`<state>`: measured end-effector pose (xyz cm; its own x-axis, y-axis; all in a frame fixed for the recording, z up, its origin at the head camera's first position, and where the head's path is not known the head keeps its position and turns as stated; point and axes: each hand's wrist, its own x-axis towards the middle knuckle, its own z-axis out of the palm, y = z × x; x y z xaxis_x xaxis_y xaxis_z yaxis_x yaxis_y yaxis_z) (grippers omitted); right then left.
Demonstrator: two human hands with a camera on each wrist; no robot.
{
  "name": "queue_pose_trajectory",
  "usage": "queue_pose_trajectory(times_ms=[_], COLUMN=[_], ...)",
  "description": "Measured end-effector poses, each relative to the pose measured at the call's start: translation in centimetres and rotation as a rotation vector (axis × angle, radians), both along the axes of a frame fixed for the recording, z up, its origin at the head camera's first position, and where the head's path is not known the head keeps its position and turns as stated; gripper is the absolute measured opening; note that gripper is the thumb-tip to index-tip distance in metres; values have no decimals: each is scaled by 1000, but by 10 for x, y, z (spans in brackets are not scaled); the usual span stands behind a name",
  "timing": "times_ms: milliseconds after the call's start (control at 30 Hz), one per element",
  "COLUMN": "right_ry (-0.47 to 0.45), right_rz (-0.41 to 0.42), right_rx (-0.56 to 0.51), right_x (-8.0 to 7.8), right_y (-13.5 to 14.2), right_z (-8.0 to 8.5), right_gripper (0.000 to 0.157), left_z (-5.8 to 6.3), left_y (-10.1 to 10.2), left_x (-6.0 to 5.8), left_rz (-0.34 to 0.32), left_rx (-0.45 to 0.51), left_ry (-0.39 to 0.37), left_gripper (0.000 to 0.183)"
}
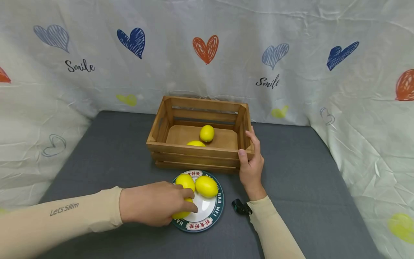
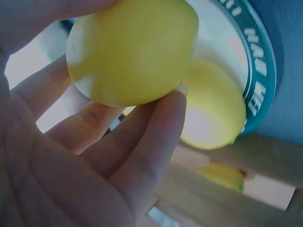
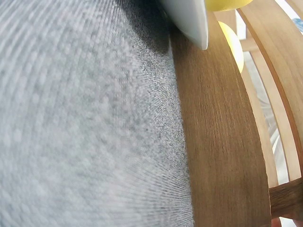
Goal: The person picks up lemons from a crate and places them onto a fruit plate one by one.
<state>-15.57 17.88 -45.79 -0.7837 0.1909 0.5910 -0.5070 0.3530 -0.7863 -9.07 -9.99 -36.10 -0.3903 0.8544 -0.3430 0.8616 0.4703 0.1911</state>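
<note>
My left hand (image 1: 156, 203) reaches over the left side of a green-rimmed white plate (image 1: 220, 203) and grips a yellow lemon (image 1: 182, 215), partly hidden by the fingers. In the left wrist view, thumb and fingers close around this lemon (image 2: 132, 52). Two more lemons rest on the plate, one at its back left (image 1: 185, 181) and one at its back right (image 1: 207, 186). Behind the plate stands a slatted wooden crate (image 1: 194, 153) with two lemons inside, one whole in view (image 1: 207, 133) and one mostly hidden (image 1: 196, 143). My right hand (image 1: 253, 171) holds the crate's front right corner, thumb on the front.
A dark grey cloth (image 1: 116, 154) covers the table. A white curtain (image 1: 239, 21) printed with hearts hangs behind and at both sides. On the right wrist sits a black strapped device (image 1: 240, 207). The plate lies close against the crate's front.
</note>
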Motion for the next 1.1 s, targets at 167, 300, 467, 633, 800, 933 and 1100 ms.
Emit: queue_pose_trajectory(times_ms=[167, 300, 467, 633, 800, 933, 1100], right_ry=[0, 4, 13, 6, 5, 8, 20], right_rz=[-16, -25, -26, -11, -10, -20, -8], right_rx=[6, 8, 19, 31, 42, 44, 29], right_x=[-4, -15, -20, -20, -21, -21, -20], right_y=[1, 7, 13, 15, 15, 15, 15], right_z=[-7, -25, -34, -33, -32, -33, -34], right_gripper=[67, 68, 63, 66, 69, 68, 61], left_z=[-13, -19, -24, -28, -30, -31, -31], left_y=[0, 0, 1, 2, 3, 4, 5], left_x=[2, 2, 3, 4, 6, 6, 6], left_rz=[5, -8, -20, -20, -10, -12, 5], left_rx=[-2, 4, 5, -6, -4, 4, -4], left_ry=[-15, 5, 31, 56, 63, 67, 33], left_gripper=[60, 59, 58, 55, 49, 46, 46])
